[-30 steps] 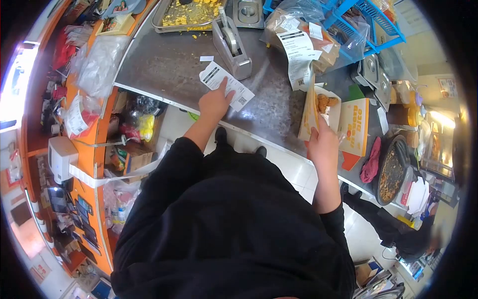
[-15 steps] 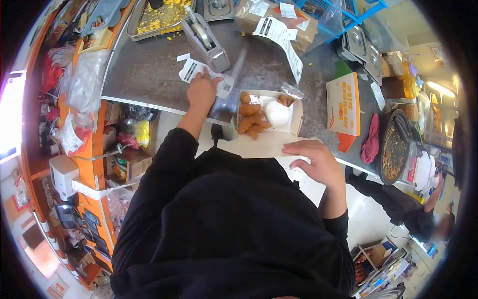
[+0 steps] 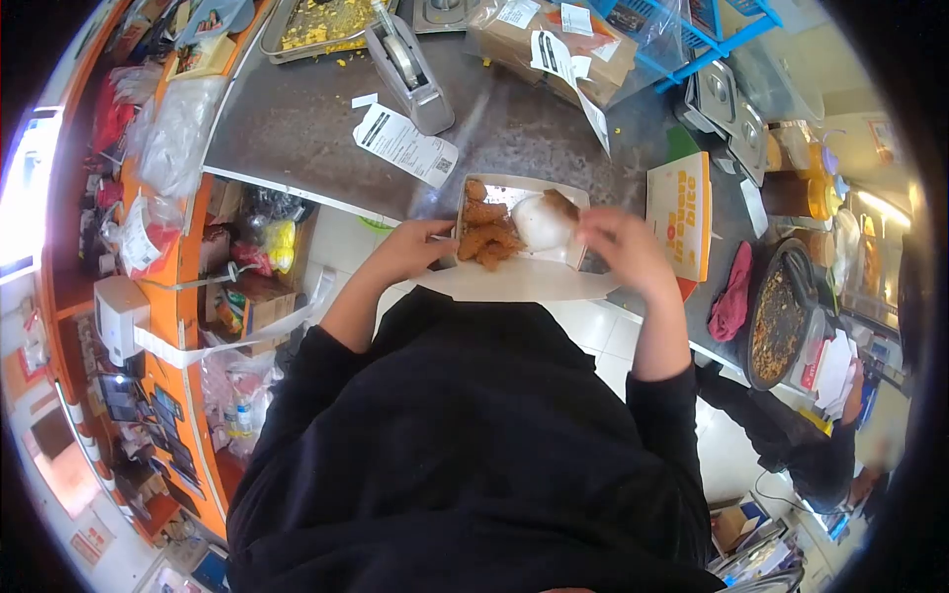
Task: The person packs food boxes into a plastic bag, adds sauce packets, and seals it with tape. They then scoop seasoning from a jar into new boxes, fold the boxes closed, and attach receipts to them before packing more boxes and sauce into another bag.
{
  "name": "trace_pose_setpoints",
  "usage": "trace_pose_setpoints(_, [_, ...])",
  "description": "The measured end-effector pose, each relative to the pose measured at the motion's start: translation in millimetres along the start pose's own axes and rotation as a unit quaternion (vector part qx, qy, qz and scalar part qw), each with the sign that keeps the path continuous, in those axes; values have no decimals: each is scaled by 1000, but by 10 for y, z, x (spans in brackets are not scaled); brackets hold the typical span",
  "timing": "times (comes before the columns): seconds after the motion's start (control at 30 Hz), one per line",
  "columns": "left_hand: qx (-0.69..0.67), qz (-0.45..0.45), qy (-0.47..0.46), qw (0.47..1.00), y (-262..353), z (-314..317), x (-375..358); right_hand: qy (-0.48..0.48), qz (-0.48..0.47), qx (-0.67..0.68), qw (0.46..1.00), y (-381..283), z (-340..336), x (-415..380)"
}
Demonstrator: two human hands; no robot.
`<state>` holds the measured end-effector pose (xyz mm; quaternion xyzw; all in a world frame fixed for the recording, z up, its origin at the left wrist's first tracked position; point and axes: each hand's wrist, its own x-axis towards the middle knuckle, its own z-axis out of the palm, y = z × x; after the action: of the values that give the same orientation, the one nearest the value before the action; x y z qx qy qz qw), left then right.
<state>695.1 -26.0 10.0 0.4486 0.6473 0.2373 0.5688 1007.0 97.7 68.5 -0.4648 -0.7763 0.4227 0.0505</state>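
Observation:
An open cardboard meal box [image 3: 539, 281] sits at the counter's front edge, its lid flap hanging toward me. Inside are pieces of fried chicken [image 3: 488, 240], a white mound of rice [image 3: 542, 222] and a brown piece [image 3: 562, 204] at the back right corner. My left hand [image 3: 410, 251] grips the box's left side between thumb and fingers. Over the right wall, my right hand [image 3: 627, 253] is slightly blurred, with its fingertips pinched together beside the rice; what they hold is hidden. A printed receipt [image 3: 406, 144] lies flat behind my left hand.
A grey tape dispenser [image 3: 420, 94] stands behind the receipt. Further back are a tray of yellow bits [image 3: 321, 28], a wrapped brown package [image 3: 554, 49] and a blue basket [image 3: 722, 40]. Rightward are an orange-and-white carton [image 3: 677, 217], red cloth [image 3: 732, 292], a pan [image 3: 776, 321] and another person [image 3: 791, 435].
My left hand has let go of the receipt and come to the box's left side. My right hand has moved up to the box's right wall. The clear packet behind the box is no longer visible there.

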Motion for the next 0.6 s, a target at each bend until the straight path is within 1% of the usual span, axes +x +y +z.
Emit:
trace_pose_setpoints(0.07, [-5,0,-7,1000,-11,7,42,-15,-57,63,996,-97,-100,-316])
trace_pose_setpoints(0.13, [-3,-4,-12,1000,-53,-6,62,-51,-126,84,987,-93,-202,-563])
trace_pose_setpoints(0.2, [-5,6,-19,1000,-45,-25,53,-47,-157,67,984,-19,-203,-640])
trace_pose_setpoints(0.27, [5,14,-34,999,9,-40,52,-2,-150,11,989,136,-55,-669])
trace_pose_setpoints(0.33, [20,21,-49,998,133,-22,78,29,-100,58,993,175,46,-678])
trace_pose_setpoints(0.37, [4,20,-34,999,134,18,128,44,-77,82,993,169,88,-670])
trace_pose_setpoints(0.43, [-26,19,-6,999,143,94,255,80,-71,65,992,124,163,-644])
trace_pose_setpoints(0.47, [-31,-11,-10,999,149,94,314,100,-67,58,991,108,202,-634])
trace_pose_setpoints(0.53, [-43,-70,-19,996,197,87,415,154,-9,65,986,135,299,-626])
trace_pose_setpoints(0.57, [-47,-44,-30,997,153,60,486,180,19,67,981,157,349,-607])
trace_pose_setpoints(0.6, [-52,-20,-41,998,116,20,535,208,43,133,968,190,408,-570])
